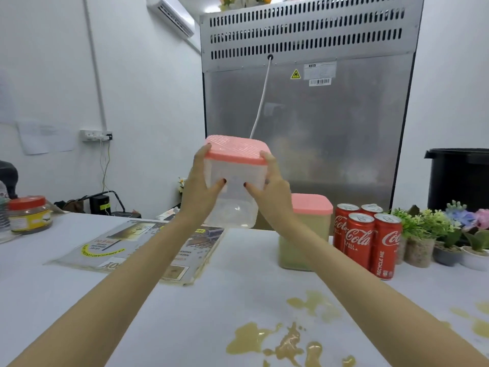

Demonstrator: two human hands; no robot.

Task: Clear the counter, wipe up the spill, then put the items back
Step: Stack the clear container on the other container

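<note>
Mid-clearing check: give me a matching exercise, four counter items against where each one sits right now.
Things
1. clear container
2. filled container
3. cola cans
4. red-lidded jar

Places
A. far left of the counter
B. held up between left hand and right hand
C. standing beside the potted plants
D. on the counter, just left of the cans

Pairs: 1-B, 2-D, 3-C, 4-A
</note>
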